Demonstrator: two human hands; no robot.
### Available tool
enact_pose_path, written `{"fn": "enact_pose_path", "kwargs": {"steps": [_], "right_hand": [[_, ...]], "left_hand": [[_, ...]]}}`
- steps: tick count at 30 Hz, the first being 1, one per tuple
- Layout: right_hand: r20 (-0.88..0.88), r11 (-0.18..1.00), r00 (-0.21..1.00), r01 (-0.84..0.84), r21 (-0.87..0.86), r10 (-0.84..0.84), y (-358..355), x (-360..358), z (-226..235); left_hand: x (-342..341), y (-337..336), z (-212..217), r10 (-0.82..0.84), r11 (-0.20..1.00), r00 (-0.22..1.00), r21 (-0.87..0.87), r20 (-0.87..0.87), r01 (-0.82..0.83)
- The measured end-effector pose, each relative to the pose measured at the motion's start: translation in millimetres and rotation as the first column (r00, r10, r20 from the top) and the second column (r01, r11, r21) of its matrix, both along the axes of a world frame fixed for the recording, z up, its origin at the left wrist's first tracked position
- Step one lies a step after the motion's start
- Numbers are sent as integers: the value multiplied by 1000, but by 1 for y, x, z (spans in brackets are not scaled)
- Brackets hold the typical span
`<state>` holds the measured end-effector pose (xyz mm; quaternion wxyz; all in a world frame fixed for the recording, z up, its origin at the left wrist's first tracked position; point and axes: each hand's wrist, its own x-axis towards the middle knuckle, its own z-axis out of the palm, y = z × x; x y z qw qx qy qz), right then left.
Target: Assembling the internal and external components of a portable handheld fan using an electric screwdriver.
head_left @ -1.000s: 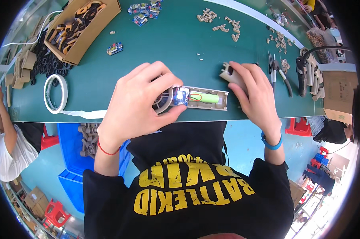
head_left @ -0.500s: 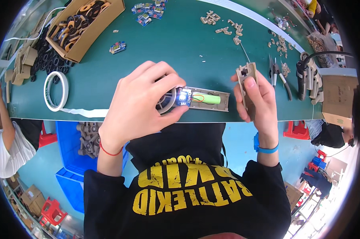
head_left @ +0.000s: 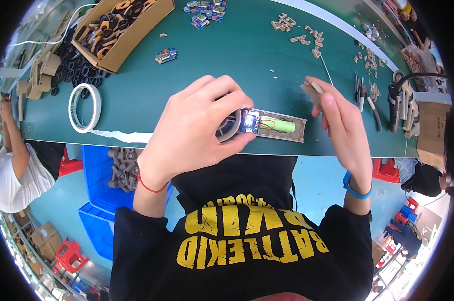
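Observation:
My left hand [head_left: 194,125] is closed around the round end of a beige plastic housing [head_left: 300,133] near the table's front edge. In the housing lie a small blue circuit board [head_left: 249,121] with a bright white light and a green battery cell [head_left: 282,125] with a red wire. Thumb and fingertips press the sides by the board. To the right, and apart from the housing, my right hand [head_left: 348,125] holds a beige plastic cover [head_left: 313,92] between thumb and fingers. The cover is tilted, slightly blurred, and partly hidden by the hand.
A tape roll [head_left: 97,108] stands at left with its strip drawn along the edge. Behind it is a cardboard box [head_left: 134,47] of black and orange rings. Circuit boards [head_left: 166,55] and beige clips [head_left: 284,22] lie farther back. Pliers [head_left: 373,110] and a corded black tool [head_left: 394,100] lie right.
My right hand has turned the cover, which now shows at a steeper tilt with more of it hidden. My left hand keeps its hold on the housing. The whole view has shifted slightly.

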<state>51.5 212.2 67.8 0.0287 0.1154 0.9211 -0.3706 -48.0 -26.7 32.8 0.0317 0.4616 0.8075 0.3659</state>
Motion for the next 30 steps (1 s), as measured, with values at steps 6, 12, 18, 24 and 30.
{"fn": "enact_pose_path", "kwargs": {"steps": [6, 12, 18, 24, 30], "right_hand": [[-342, 868, 826, -308, 390, 448, -25, -1, 4], [-381, 840, 769, -360, 407, 514, -40, -6, -18], [-433, 896, 803, -262, 359, 409, -48, -2, -21], [-379, 887, 822, -294, 355, 425, -45, -2, -17], [-431, 979, 883, -202, 10, 187, -27, 8, -20]], "left_hand": [[1, -1, 4, 1, 1000, 1000, -30, 16, 0], [1, 1, 3, 6, 1000, 1000, 22, 1, -6], [3, 1, -1, 62, 996, 997, 64, -54, -58], [6, 3, 5, 51, 997, 981, -39, -188, -60], [4, 1, -7, 36, 993, 991, 112, -129, -21]]}}
